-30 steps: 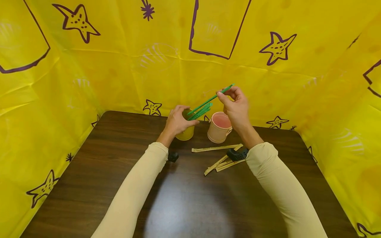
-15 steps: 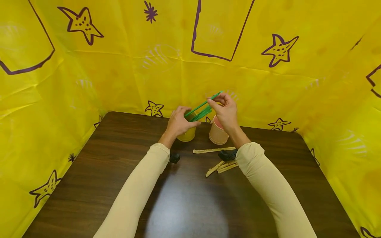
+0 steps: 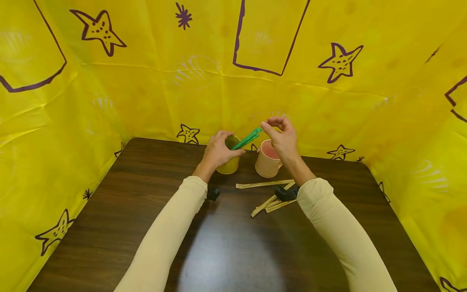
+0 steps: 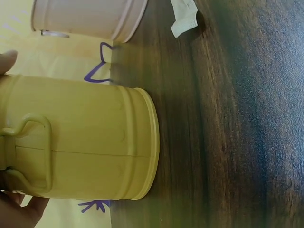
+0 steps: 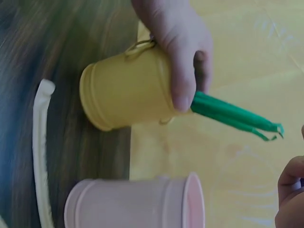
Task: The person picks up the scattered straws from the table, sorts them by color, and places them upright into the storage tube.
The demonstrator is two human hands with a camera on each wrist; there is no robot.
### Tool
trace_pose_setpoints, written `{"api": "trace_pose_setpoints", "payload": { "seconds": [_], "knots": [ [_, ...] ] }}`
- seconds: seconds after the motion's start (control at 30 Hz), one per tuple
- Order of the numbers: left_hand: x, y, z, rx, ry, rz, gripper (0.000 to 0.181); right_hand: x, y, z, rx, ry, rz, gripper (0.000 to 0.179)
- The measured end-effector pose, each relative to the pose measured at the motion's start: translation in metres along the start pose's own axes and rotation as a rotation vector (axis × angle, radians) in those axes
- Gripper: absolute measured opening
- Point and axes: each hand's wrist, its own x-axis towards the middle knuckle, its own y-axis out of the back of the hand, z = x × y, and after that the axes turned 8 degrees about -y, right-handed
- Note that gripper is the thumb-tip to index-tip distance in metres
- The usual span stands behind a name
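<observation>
My left hand [image 3: 218, 149] grips the upper part of a small yellow metal bucket [image 3: 230, 167], thumb and fingers round its rim. Slim green stick packets [image 3: 246, 139] lean out of the bucket's mouth towards the right; their lower ends are hidden inside. Just right of their tips is my right hand [image 3: 286, 140], fingers bent and thumb near the index finger, with nothing visible held. In the right wrist view the packets [image 5: 232, 114] stand apart from that hand's fingers [image 5: 293, 178]. The left wrist view shows the yellow bucket [image 4: 85, 137] upright on the table, its wire handle on the side.
A pale pink bucket [image 3: 267, 164] stands right of the yellow one, below my right hand. Several tan paper stick packets [image 3: 264, 184] lie on the dark wooden table [image 3: 146, 194] in front of it, partly under my right wrist. Yellow patterned cloth [image 3: 204, 93] hangs behind.
My right hand brought a green stick packet down left into the yellow bucket, let go, and drew back slightly right. The left hand has stayed on the bucket.
</observation>
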Motion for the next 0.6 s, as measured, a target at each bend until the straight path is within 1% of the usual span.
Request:
{"api": "trace_pose_setpoints", "payload": {
  "seconds": [0.1,0.2,0.3,0.37,0.43,0.47,0.6],
  "knots": [
    [0.000,0.001,0.000,0.050,-0.013,-0.018,0.083,-0.007,0.013,-0.002,-0.081,0.017,0.000,0.023],
    [-0.001,0.002,-0.001,0.092,-0.015,-0.029,0.083,-0.017,0.028,-0.001,-0.190,0.036,-0.026,0.029],
    [-0.002,0.004,0.000,0.110,-0.008,-0.027,0.084,-0.027,0.044,0.000,-0.352,0.065,-0.053,0.033],
    [-0.002,0.004,0.000,0.120,-0.002,-0.019,0.085,-0.034,0.055,0.000,-0.470,0.079,-0.090,0.031],
    [-0.001,0.004,0.001,0.131,-0.007,-0.003,0.086,-0.042,0.065,0.001,-0.595,0.084,-0.159,0.026],
    [-0.001,0.003,0.001,0.139,-0.016,0.008,0.086,-0.046,0.070,0.002,-0.652,0.079,-0.206,0.023],
    [-0.001,0.001,0.001,0.195,-0.071,0.073,0.087,-0.060,0.085,0.010,-0.870,0.074,-0.423,0.015]
  ]
}}
